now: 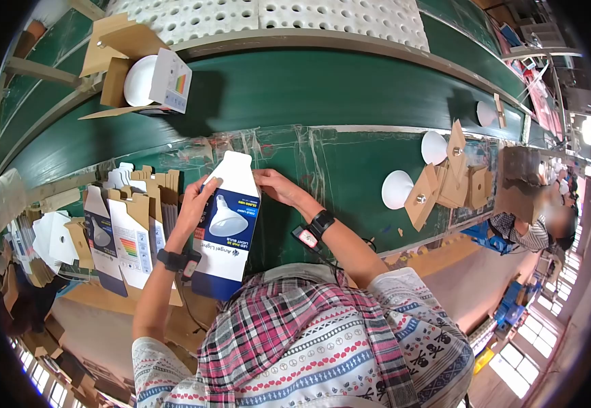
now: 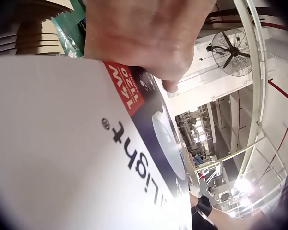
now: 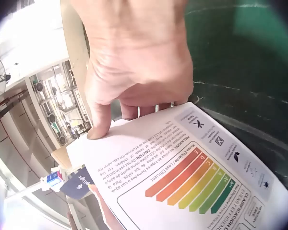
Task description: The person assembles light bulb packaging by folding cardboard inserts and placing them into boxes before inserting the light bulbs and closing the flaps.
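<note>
I hold a white and dark blue light bulb box point(image 1: 226, 223) upright over the green table point(image 1: 350, 170). My left hand point(image 1: 199, 197) grips its left edge near the top; in the left wrist view the left hand point(image 2: 149, 38) curls over the printed face of the box point(image 2: 86, 158). My right hand point(image 1: 273, 185) pinches the right edge near the top flap. The right wrist view has the right hand point(image 3: 134, 67) with thumb on the panel and fingers behind the box point(image 3: 182, 177), which bears a coloured energy chart.
Flat box blanks point(image 1: 128, 234) stand stacked at my left. An opened box with a white bulb point(image 1: 151, 81) lies on the belt beyond. White bulbs in brown card inserts point(image 1: 424, 190) lie at the right. White foam trays point(image 1: 268, 17) sit at the top. A person point(image 1: 533, 228) sits far right.
</note>
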